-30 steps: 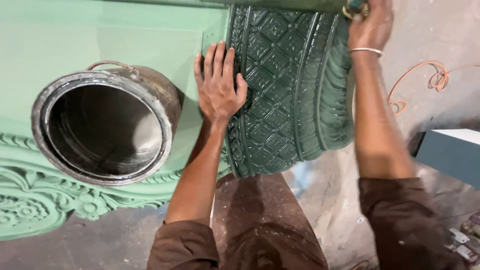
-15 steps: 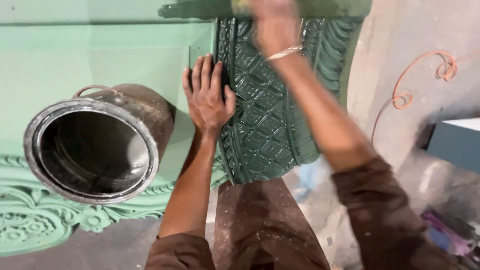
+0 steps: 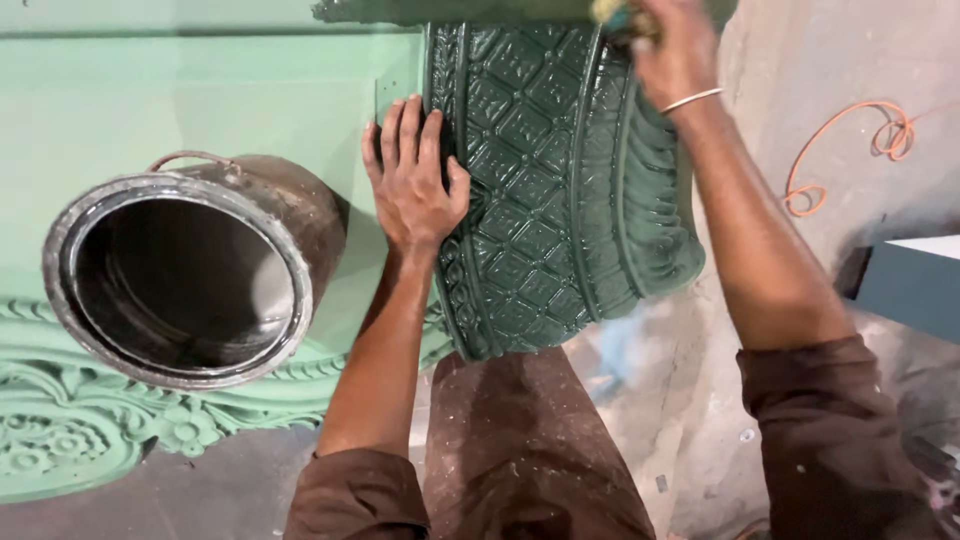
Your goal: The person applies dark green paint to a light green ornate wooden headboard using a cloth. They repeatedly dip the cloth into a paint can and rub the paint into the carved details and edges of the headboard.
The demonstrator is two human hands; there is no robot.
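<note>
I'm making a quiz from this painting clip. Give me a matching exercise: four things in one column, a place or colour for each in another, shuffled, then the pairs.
Things:
1. metal bucket
2. ornate moulded piece
3. cable
4. left hand

Descriptions:
A. orange, looped on the floor at the right
B. flat against the left edge of the dark green relief
C. glossy dark green, with a diamond pattern
D. at the left, over the pale green surface, dark inside

Pairs: 1-D, 2-C, 3-A, 4-B
</note>
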